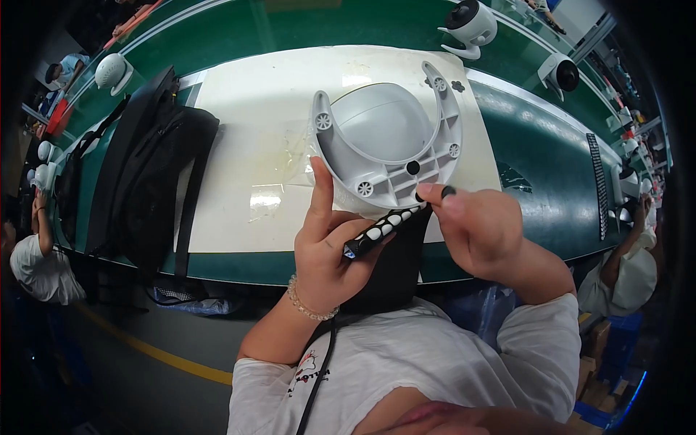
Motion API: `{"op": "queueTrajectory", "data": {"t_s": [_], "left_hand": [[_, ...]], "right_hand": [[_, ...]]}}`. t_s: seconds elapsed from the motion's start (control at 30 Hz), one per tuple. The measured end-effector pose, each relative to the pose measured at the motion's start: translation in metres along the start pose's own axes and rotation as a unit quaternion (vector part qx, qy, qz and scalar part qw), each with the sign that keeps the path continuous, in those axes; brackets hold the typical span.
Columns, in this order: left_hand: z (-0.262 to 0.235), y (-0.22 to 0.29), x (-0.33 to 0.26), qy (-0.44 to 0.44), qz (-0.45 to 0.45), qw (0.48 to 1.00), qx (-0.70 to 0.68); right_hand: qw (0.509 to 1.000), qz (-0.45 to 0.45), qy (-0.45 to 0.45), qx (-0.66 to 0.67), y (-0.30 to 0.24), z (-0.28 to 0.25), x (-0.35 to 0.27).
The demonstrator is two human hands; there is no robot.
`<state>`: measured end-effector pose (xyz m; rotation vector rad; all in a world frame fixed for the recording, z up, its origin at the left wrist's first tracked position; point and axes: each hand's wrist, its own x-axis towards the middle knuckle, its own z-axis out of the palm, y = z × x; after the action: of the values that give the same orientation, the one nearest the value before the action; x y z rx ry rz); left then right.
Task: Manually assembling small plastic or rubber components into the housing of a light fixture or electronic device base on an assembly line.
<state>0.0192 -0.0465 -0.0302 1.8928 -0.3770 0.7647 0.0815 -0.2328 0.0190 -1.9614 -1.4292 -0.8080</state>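
Observation:
A white plastic housing with a rounded body and two curved arms lies on the white board, its ribbed underside with several round sockets showing. A black round pad sits on its ribs, and another dark spot is near my right fingertips. My left hand is closed round a black strip of round pads, where several white circles show; its thumb is raised beside the housing. My right hand pinches a small black pad close to the housing's near edge.
Black bags lie on the left of the green table. The white board carries clear tape pieces. Similar white devices stand at the far side. Another dotted strip lies at the right. Other people sit at both sides.

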Motion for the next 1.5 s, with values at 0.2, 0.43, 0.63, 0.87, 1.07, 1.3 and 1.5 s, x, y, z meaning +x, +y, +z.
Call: {"op": "queueTrajectory", "data": {"t_s": [0.2,0.43,0.63,0.87,1.07,1.3,1.5], "left_hand": [[-0.001,0.001,0.001,0.000,-0.008,1.000,-0.005],[-0.001,0.002,0.002,-0.004,-0.004,1.000,0.003],[0.000,0.004,0.001,-0.003,-0.022,1.000,0.014],[-0.001,-0.001,0.003,-0.014,0.027,0.999,0.037],[-0.003,0.002,-0.002,-0.008,-0.065,0.997,-0.048],[-0.008,-0.002,-0.008,-0.022,-0.112,0.983,-0.144],[-0.010,-0.002,-0.008,-0.027,-0.093,0.987,-0.130]], "right_hand": [[0.973,0.184,-0.038,0.133,-0.006,-0.012,0.008],[0.934,0.295,0.020,0.202,0.032,-0.017,0.013],[0.934,0.292,0.023,0.203,0.033,-0.005,0.007],[0.987,0.053,0.025,-0.149,0.046,-0.001,-0.012],[0.990,0.064,0.065,-0.111,0.038,-0.003,-0.014],[0.995,0.049,-0.003,0.085,0.009,-0.007,-0.004],[0.996,0.073,-0.037,0.039,-0.004,0.000,-0.001]]}}
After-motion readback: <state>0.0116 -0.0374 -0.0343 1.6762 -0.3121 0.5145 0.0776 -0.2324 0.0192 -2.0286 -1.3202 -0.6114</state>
